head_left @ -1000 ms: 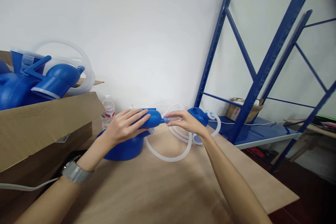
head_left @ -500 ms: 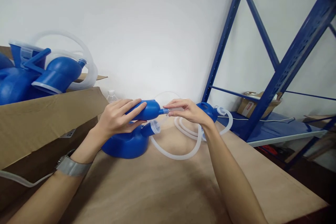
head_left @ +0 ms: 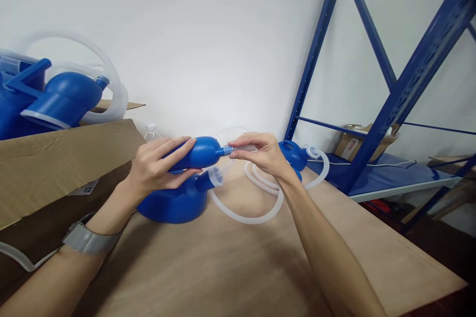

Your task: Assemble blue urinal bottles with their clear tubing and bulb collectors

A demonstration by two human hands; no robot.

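My left hand [head_left: 158,163] is wrapped round a blue plastic funnel-like piece [head_left: 203,152] with a rounded end, its narrow spout pointing right. In a pinch, my right hand [head_left: 260,153] grips a clear plastic tube [head_left: 243,148] whose end sits at the spout's tip. A small metal clip, partly hidden by the fingers, shows at that joint. Below the left hand stands a blue plastic bottle [head_left: 174,205] with a wide, pale-rimmed mouth. Behind the right wrist is a second blue bottle [head_left: 295,154] with a white hose [head_left: 256,219] looping over the table.
At left, an open cardboard box [head_left: 67,163] holds several blue pieces [head_left: 70,96] and coiled pale tubing [head_left: 115,84]. A clear bottle [head_left: 151,131] stands behind my left hand. On the right, a blue metal rack [head_left: 390,109] carries a small carton [head_left: 357,146] beside the wooden table [head_left: 238,267].
Both hands and the blue piece have shifted slightly left and up in view. The tube end now covers more of the spout, and the surroundings have drifted left a little.
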